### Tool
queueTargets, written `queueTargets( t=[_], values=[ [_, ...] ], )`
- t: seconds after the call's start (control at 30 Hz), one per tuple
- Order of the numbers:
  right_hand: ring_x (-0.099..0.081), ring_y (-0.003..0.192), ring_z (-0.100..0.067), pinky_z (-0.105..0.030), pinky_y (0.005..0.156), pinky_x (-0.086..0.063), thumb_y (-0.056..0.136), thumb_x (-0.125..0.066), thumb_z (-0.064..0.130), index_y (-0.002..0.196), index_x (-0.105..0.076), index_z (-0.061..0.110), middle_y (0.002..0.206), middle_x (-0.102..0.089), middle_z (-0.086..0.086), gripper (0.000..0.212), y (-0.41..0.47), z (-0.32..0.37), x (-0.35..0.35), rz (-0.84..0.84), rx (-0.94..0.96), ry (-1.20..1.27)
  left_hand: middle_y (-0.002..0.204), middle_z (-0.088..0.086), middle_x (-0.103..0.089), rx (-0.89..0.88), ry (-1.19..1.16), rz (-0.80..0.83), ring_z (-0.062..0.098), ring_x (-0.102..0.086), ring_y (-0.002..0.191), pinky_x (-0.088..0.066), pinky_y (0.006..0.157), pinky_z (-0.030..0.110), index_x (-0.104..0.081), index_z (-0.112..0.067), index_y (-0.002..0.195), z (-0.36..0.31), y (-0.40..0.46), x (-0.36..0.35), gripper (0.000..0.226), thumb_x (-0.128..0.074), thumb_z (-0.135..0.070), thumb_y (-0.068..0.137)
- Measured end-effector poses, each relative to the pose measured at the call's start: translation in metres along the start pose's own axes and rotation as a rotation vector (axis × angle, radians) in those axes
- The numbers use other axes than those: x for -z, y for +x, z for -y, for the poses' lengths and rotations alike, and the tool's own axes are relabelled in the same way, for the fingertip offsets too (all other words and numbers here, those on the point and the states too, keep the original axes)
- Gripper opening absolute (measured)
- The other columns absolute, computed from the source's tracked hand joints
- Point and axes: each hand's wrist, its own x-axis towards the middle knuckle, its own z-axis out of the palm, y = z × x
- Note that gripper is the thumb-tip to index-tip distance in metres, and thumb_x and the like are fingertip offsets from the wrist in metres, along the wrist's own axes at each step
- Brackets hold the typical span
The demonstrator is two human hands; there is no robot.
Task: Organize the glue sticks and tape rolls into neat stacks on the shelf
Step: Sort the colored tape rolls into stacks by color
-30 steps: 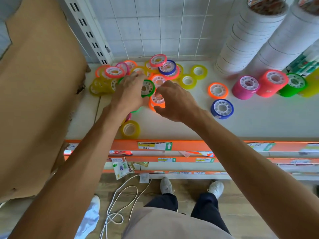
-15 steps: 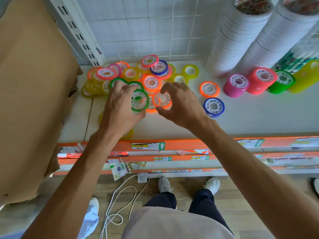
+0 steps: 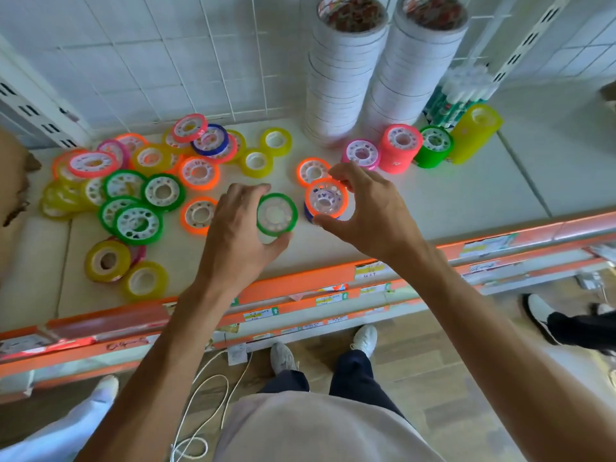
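My left hand point(image 3: 233, 235) grips a green tape roll point(image 3: 276, 214) between thumb and fingers, lifted over the white shelf point(image 3: 450, 198). My right hand point(image 3: 366, 211) holds an orange tape roll point(image 3: 326, 198) just above a blue roll point(image 3: 308, 213) that is mostly hidden. A loose heap of tape rolls point(image 3: 140, 181) in green, orange, yellow, pink and blue covers the shelf's left part. Short stacks stand at the back right: pink point(image 3: 361, 154), red point(image 3: 401, 148), green point(image 3: 433, 146), yellow point(image 3: 475, 131). Glue sticks point(image 3: 460, 95) stand behind them.
Two tall columns of white tape point(image 3: 340, 75) rise against the wire grid at the back. A brown cardboard sheet point(image 3: 10, 181) leans at the left edge. The orange shelf rail point(image 3: 300, 281) runs along the front. Another person's shoes point(image 3: 546, 318) are on the floor at right.
Both hands moved right, away from the heap, each carrying a roll. The left brought the green roll along; the right now has the orange roll over the blue one.
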Motion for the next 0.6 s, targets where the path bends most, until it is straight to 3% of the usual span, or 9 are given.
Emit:
queueTargets(
  t=[0.1,0.2,0.3,0.47,0.53,0.6],
  values=[
    [-0.061,0.096,-0.025,-0.040,0.081,-0.051,0.069,-0.082,0.040,0.116,-0.057,0.017,0.107,-0.067,-0.001,0.058,0.005,-0.007,0.001,0.003,-0.011,0.008,0.114,0.011,-0.056,0.042,-0.022,-0.029,0.032,-0.056,0.106,-0.043,0.092,0.037,-0.059,-0.006,0.123,0.000,-0.007,-0.011,0.060,-0.078,-0.028,0.071],
    [-0.059,0.097,-0.028,-0.034,0.074,-0.046,0.074,-0.080,0.033,0.119,-0.057,0.015,0.110,-0.064,-0.005,0.054,0.022,-0.008,0.004,0.038,0.037,-0.048,0.113,0.011,-0.057,0.084,-0.032,-0.071,0.031,-0.055,0.108,-0.040,0.094,0.032,-0.060,-0.004,0.121,-0.001,-0.017,-0.022,0.056,-0.075,-0.026,0.072],
    [-0.057,0.105,-0.029,-0.030,0.074,-0.037,0.075,-0.077,0.023,0.130,-0.053,0.014,0.122,-0.060,-0.007,0.061,0.053,-0.005,0.008,0.150,0.108,-0.150,0.113,0.011,-0.057,0.107,-0.015,-0.098,0.030,-0.053,0.108,-0.038,0.095,0.030,-0.060,-0.005,0.122,-0.003,-0.017,-0.026,0.057,-0.075,-0.026,0.072],
    [-0.057,0.110,-0.030,-0.036,0.082,-0.047,0.077,-0.077,0.021,0.135,-0.051,0.017,0.123,-0.060,-0.007,0.063,0.094,-0.006,0.007,0.337,0.156,-0.253,0.115,0.011,-0.056,0.132,0.019,-0.140,0.027,-0.051,0.110,-0.034,0.096,0.023,-0.059,-0.006,0.122,-0.002,-0.008,-0.023,0.057,-0.075,-0.027,0.072],
    [-0.053,0.119,-0.029,-0.036,0.088,-0.046,0.078,-0.077,0.016,0.139,-0.048,0.018,0.129,-0.059,-0.008,0.068,0.102,-0.006,0.007,0.439,0.176,-0.303,0.116,0.012,-0.056,0.130,0.035,-0.129,0.028,-0.051,0.110,-0.033,0.096,0.024,-0.059,-0.006,0.123,0.002,-0.007,-0.025,0.057,-0.076,-0.026,0.072],
    [-0.049,0.123,-0.028,-0.031,0.082,-0.039,0.078,-0.078,0.012,0.141,-0.046,0.020,0.132,-0.058,-0.006,0.071,0.109,-0.005,0.007,0.507,0.183,-0.337,0.117,0.013,-0.056,0.123,0.046,-0.118,0.030,-0.051,0.110,-0.035,0.096,0.026,-0.058,-0.006,0.124,0.005,-0.008,-0.028,0.057,-0.077,-0.026,0.074]
  ],
)
